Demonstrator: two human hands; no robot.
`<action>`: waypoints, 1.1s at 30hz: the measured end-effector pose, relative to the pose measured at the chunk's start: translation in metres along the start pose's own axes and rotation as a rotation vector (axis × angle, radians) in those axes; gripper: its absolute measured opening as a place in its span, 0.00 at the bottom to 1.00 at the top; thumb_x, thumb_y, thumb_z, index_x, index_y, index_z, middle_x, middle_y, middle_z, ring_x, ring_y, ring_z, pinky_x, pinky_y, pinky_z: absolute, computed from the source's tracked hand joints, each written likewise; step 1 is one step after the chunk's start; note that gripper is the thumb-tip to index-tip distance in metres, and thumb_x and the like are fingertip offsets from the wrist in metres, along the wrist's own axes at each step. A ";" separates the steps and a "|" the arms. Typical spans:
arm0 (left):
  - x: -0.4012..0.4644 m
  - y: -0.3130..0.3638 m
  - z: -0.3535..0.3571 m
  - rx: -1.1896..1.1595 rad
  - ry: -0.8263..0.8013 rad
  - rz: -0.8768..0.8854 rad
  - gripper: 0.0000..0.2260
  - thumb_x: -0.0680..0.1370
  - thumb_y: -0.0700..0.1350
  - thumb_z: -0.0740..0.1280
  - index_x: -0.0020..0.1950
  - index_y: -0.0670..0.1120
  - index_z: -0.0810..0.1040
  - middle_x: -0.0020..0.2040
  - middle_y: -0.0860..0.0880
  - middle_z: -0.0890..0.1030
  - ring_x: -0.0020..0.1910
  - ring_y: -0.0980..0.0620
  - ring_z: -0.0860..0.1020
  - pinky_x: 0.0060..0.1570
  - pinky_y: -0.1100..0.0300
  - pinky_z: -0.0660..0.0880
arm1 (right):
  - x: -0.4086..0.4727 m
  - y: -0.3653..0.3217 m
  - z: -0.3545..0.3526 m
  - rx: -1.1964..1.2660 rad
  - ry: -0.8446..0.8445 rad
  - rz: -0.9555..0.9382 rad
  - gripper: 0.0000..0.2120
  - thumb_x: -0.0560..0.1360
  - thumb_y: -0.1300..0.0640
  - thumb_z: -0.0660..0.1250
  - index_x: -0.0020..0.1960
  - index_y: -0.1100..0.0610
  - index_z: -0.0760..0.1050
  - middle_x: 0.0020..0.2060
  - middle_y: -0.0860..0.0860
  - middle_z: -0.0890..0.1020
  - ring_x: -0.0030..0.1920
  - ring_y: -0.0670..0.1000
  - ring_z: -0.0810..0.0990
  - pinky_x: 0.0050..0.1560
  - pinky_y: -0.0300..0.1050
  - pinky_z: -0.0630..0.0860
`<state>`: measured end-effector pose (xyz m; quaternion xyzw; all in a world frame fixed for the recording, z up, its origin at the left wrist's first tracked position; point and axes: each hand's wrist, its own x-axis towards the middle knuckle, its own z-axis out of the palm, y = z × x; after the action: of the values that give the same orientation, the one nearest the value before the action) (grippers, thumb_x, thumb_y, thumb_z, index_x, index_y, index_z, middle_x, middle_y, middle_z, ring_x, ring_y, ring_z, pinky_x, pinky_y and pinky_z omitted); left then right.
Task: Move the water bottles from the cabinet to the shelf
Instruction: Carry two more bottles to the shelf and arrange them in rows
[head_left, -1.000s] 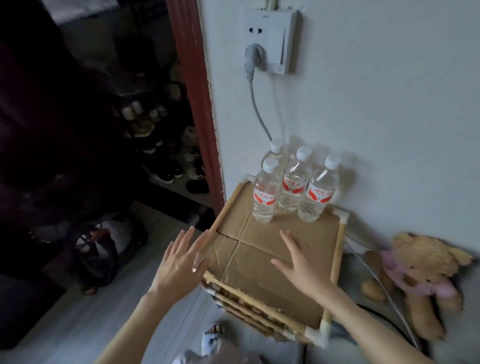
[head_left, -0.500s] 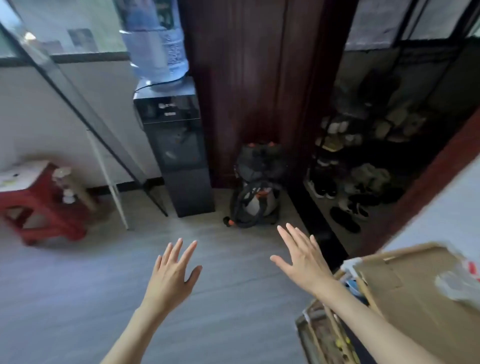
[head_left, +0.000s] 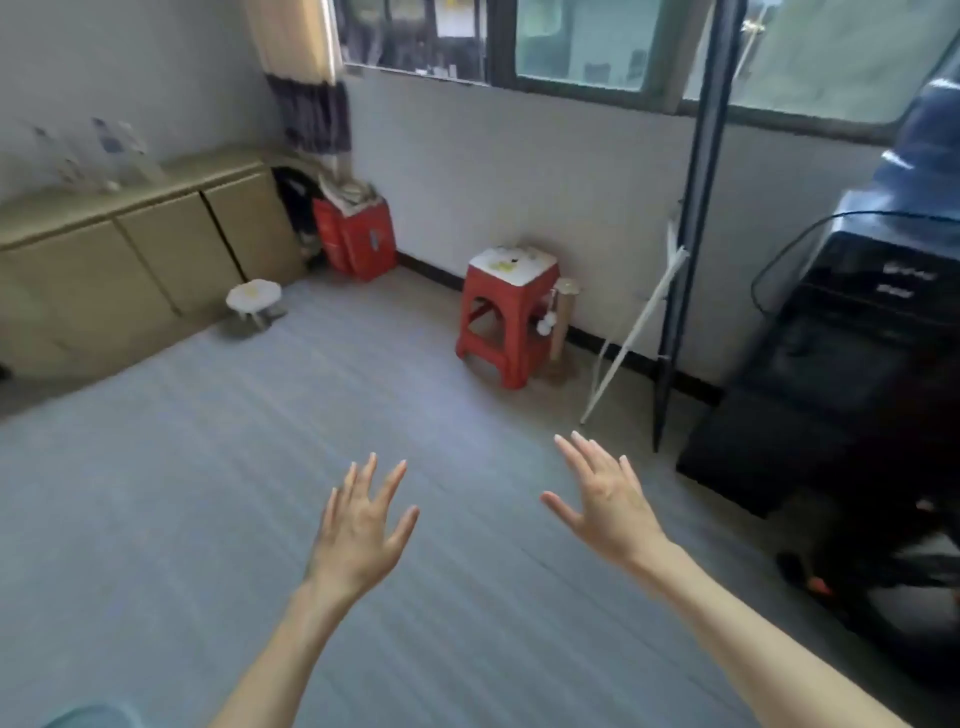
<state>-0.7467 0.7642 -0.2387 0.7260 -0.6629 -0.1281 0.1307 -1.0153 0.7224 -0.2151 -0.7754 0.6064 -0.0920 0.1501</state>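
My left hand (head_left: 363, 525) and my right hand (head_left: 605, 496) are held out over the grey floor, fingers spread, holding nothing. At the far left a low beige cabinet (head_left: 130, 249) runs along the wall. On its top stand blurred clear water bottles (head_left: 111, 153). The cardboard shelf with its bottles is out of view.
A red stool (head_left: 506, 312) stands by the far wall, a small white stool (head_left: 254, 299) in front of the cabinet, a red box (head_left: 356, 236) in the corner. A black water dispenser (head_left: 852, 332) and a dark pole (head_left: 691, 223) are at the right.
My view has swung left, from the cardboard shelf with its bottles, past the water dispenser, to the room with the cabinet. Both hands stay open and empty.
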 end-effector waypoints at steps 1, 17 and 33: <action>0.002 -0.019 -0.007 0.011 0.017 -0.043 0.39 0.65 0.67 0.41 0.73 0.54 0.58 0.76 0.44 0.56 0.75 0.43 0.53 0.71 0.48 0.54 | 0.020 -0.017 0.007 0.002 -0.016 -0.041 0.33 0.76 0.41 0.59 0.75 0.49 0.50 0.75 0.51 0.55 0.75 0.51 0.52 0.73 0.53 0.47; 0.166 -0.215 -0.095 0.013 0.257 -0.517 0.38 0.65 0.68 0.39 0.74 0.56 0.55 0.77 0.48 0.52 0.76 0.48 0.47 0.73 0.52 0.48 | 0.364 -0.218 0.069 0.020 -0.126 -0.536 0.33 0.76 0.39 0.56 0.75 0.50 0.50 0.75 0.52 0.56 0.75 0.53 0.52 0.73 0.56 0.48; 0.413 -0.402 -0.162 -0.018 0.361 -0.641 0.36 0.67 0.67 0.39 0.74 0.57 0.54 0.77 0.51 0.49 0.76 0.51 0.44 0.72 0.54 0.45 | 0.676 -0.412 0.126 -0.011 -0.161 -0.738 0.33 0.76 0.38 0.54 0.75 0.49 0.48 0.76 0.50 0.53 0.76 0.52 0.49 0.74 0.54 0.47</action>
<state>-0.2786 0.3910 -0.2370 0.9066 -0.3668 -0.0383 0.2051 -0.4310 0.1737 -0.2177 -0.9472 0.2731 -0.0756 0.1500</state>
